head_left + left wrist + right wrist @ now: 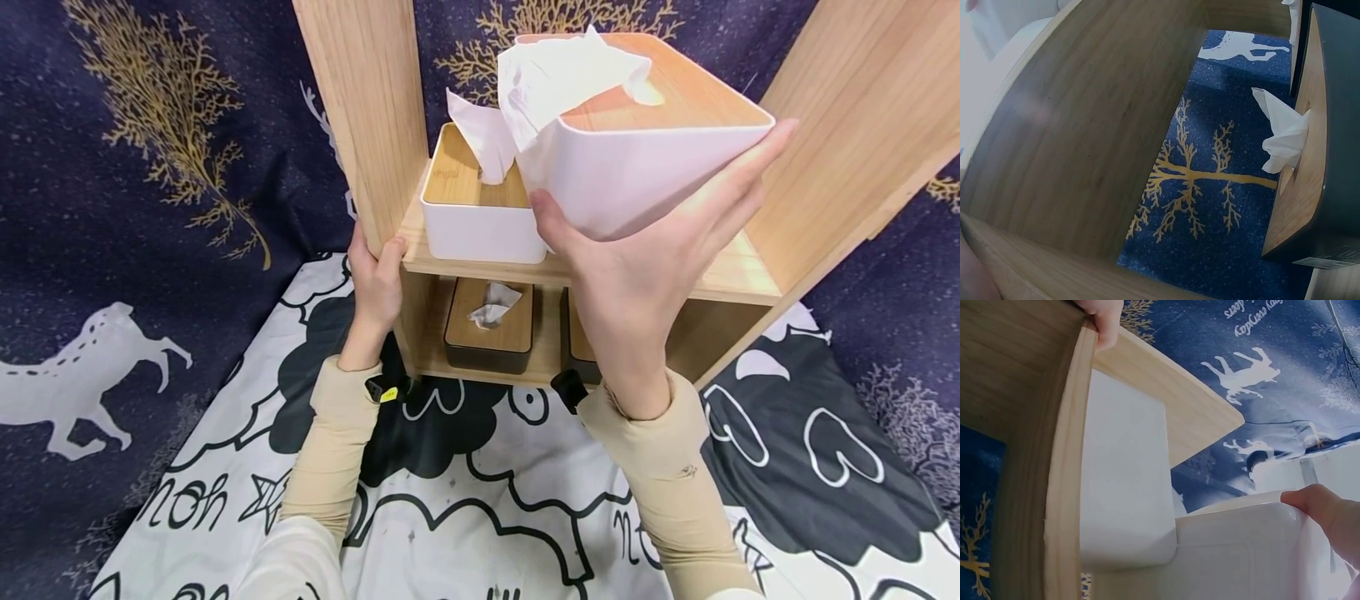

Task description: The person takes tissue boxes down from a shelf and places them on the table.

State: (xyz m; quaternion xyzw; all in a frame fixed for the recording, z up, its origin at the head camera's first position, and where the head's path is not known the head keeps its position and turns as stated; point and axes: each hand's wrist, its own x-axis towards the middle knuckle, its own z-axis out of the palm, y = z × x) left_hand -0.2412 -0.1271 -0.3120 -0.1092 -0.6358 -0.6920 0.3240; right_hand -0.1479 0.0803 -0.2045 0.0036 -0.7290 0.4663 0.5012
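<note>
My right hand (645, 262) grips a white tissue box (645, 175) with a wood-look lid, thumb on one side and fingers on the other. The box is tilted above the upper board of a wooden shelf unit (367, 108), a tissue sticking out of its top. Left of it, a second white tissue box (483, 233) sits on that board; the right wrist view shows the two boxes close together. My left hand (377, 279) holds the left upright of the shelf unit where it meets the upper board, its thumb on the front edge.
On the lower board stand two dark tissue boxes with wooden lids, one on the left (491, 321) and one partly hidden behind my right wrist (637, 392). The unit stands on a black-and-white patterned cloth (420, 533). Behind it hangs a dark blue printed curtain (247, 75).
</note>
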